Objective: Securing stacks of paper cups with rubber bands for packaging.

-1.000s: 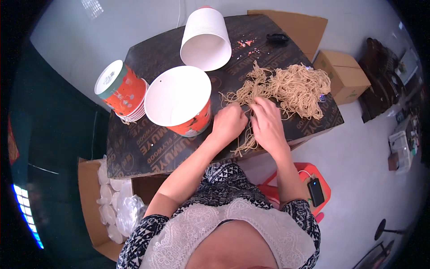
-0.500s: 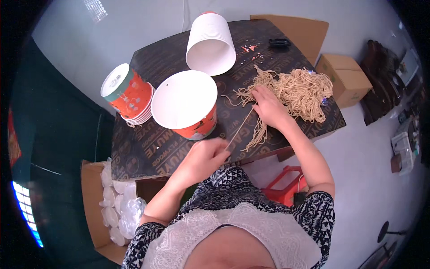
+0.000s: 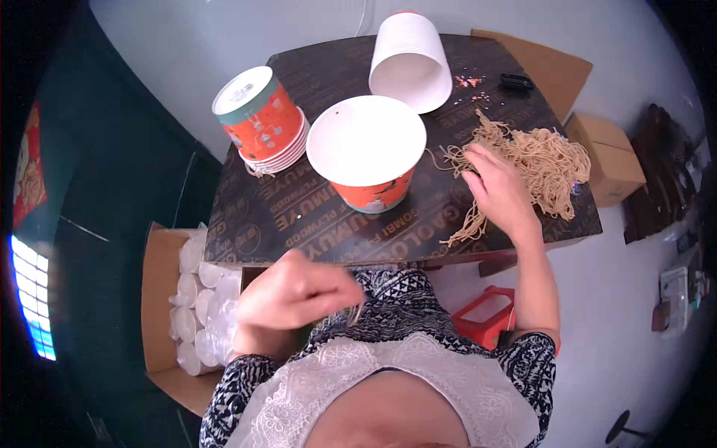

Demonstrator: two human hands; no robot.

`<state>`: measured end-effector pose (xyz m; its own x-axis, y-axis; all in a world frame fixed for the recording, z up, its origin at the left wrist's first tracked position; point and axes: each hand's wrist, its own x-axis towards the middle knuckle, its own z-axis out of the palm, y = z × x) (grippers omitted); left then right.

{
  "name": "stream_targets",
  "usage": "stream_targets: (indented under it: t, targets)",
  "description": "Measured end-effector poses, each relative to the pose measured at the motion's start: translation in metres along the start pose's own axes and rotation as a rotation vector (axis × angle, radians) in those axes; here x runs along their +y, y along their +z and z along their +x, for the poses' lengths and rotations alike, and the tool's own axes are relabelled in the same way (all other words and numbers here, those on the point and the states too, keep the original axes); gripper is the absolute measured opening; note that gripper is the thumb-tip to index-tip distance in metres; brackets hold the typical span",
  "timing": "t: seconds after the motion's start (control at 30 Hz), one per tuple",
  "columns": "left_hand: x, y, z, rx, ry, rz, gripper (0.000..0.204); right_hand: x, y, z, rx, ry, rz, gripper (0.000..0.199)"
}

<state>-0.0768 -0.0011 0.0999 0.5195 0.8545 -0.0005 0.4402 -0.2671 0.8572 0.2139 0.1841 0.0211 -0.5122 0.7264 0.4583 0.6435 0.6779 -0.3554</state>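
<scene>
My left hand (image 3: pixel 299 291) is closed just off the table's near edge, over my lap. A thin strand of beige cord (image 3: pixel 354 313) hangs from its fingertips. My right hand (image 3: pixel 502 190) is over the near left side of a tangled heap of beige cord (image 3: pixel 553 168), its fingers stretched out and holding nothing that I can see. Between the hands, a little farther off, an orange paper bucket (image 3: pixel 373 198) stands upright, its white inside facing up. To its left is an upside-down stack of similar buckets (image 3: pixel 265 123), with a bit of cord at its lower rim.
A nested stack of white buckets (image 3: pixel 411 45) lies on its side at the back of the dark table (image 3: pixel 299 246). Red and white crumbs (image 3: pixel 469 82) and a small black object (image 3: pixel 517 82) are nearby. Below left is a carton (image 3: pixel 160 299) of clear plastic lids; a red stool (image 3: pixel 485 317) is below right.
My left hand has drawn back toward my body, taking a strand of cord away from the heap. My right hand has loosened over the cord. The whole view has shifted.
</scene>
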Motion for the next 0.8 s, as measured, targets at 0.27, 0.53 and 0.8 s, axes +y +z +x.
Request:
stream_targets:
  t: [0.27,0.53,0.8]
  targets:
    - [0.0,0.005,0.043,0.2,-0.118,-0.176,0.011,-0.111,0.019,-0.039,-0.335,0.055,1.337,0.035]
    - [-0.05,-0.004,0.026,0.227,-0.174,-0.352,0.008,-0.084,0.018,-0.063,0.132,0.297,1.392,0.022]
    - [-0.074,-0.001,0.018,0.262,-0.231,-0.47,0.012,-0.067,0.028,-0.077,0.293,0.358,1.274,0.022]
